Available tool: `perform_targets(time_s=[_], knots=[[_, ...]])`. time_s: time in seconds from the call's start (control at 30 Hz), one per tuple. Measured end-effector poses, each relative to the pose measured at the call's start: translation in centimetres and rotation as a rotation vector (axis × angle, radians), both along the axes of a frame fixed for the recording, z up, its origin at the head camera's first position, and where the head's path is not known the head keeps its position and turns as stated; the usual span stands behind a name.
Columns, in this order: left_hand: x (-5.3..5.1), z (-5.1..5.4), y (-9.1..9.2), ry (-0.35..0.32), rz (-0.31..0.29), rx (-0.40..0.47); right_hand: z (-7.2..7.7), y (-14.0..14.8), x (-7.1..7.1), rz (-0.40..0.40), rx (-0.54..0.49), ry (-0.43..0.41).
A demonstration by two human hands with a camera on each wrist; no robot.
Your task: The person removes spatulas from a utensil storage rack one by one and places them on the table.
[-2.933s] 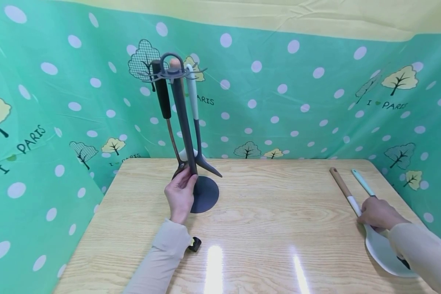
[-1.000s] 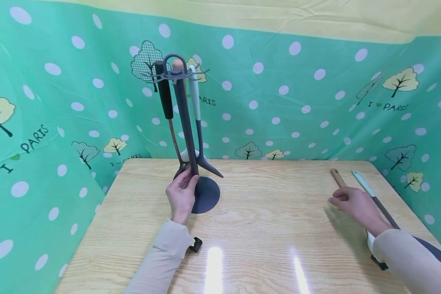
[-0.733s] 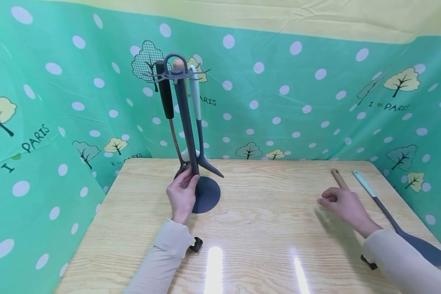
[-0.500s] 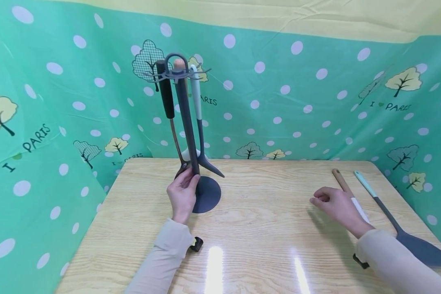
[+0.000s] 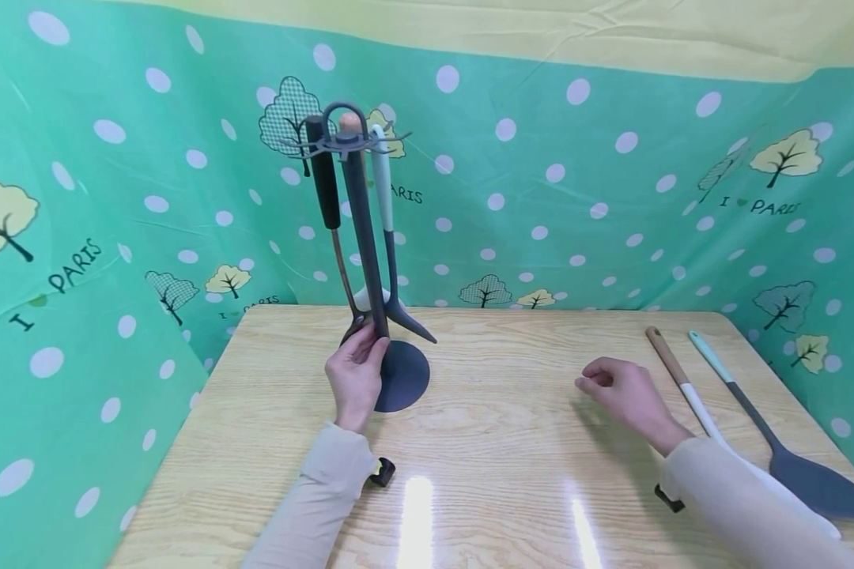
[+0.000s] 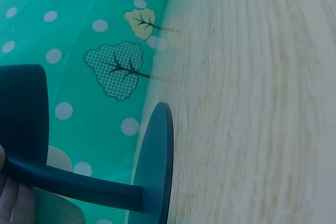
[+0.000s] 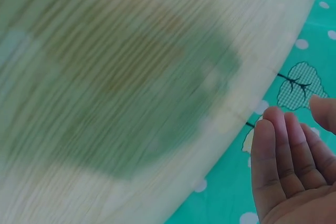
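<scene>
From where I'm standing, the L hand (image 5: 356,379) pinches the utensil stand (image 5: 367,229) low on its dark post, thumb on one side & fingers on the other. Stand's on the L part of the counter (image 5: 498,442), its post leaning a bit in my view, round base (image 5: 407,379) down on the wood. Up top, under a loop, there's a ring of hooks w/ 3 utensils: a black-handled one (image 5: 325,182) on the L, a pale-handled one (image 5: 384,182) w/ dark lower part on the R, & one w/ a wood-coloured handle end (image 5: 350,122) mostly hidden behind the post.

R hand (image 5: 629,395) is over the counter, well apart from the stand, shadow beneath; fingers loosely bent, narrow gap btwn thumb & fingertips, palm free. Just R of it lies a white utensil (image 5: 697,403) w/ brown handle, its lower part mostly under the R sleeve (image 5: 740,490). Next to that, a dark turner (image 5: 818,482) w/ mint handle, blade toward the near R corner. Green dotted cloth (image 5: 527,229) w/ tree prints hangs behind & at both sides, yellow band (image 5: 470,28) on top.
</scene>
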State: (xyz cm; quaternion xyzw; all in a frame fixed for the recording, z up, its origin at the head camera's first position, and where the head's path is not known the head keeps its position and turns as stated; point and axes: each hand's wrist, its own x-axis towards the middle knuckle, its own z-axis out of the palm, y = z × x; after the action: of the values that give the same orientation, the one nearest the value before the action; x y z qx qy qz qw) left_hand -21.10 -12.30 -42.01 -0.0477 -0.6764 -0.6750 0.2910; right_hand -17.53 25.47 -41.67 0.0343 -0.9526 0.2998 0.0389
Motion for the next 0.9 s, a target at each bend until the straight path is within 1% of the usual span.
perform_targets(time_s=[0.13, 0.43, 0.57, 0.77, 0.9], knots=[[0.0, 0.0, 0.0, 0.011, 0.002, -0.003, -0.2, -0.9, -0.4, 0.006, -0.028, -0.002], [-0.1, -0.1, 0.0, 0.012, 0.002, 0.009, -0.9, -2.7, -1.2, 0.033, -0.073, 0.014], [-0.1, -0.1, 0.0, 0.015, 0.009, 0.002, -0.8, -3.4, -1.4, 0.034, -0.087, 0.006], [0.0, 0.0, 0.0, -0.011, 0.017, -0.018, -0.6, -4.6, -1.8, 0.034, -0.110, 0.003], [0.0, 0.0, 0.0, -0.013, 0.019, -0.022, -0.5, -5.4, -2.0, 0.044, -0.129, 0.009]])
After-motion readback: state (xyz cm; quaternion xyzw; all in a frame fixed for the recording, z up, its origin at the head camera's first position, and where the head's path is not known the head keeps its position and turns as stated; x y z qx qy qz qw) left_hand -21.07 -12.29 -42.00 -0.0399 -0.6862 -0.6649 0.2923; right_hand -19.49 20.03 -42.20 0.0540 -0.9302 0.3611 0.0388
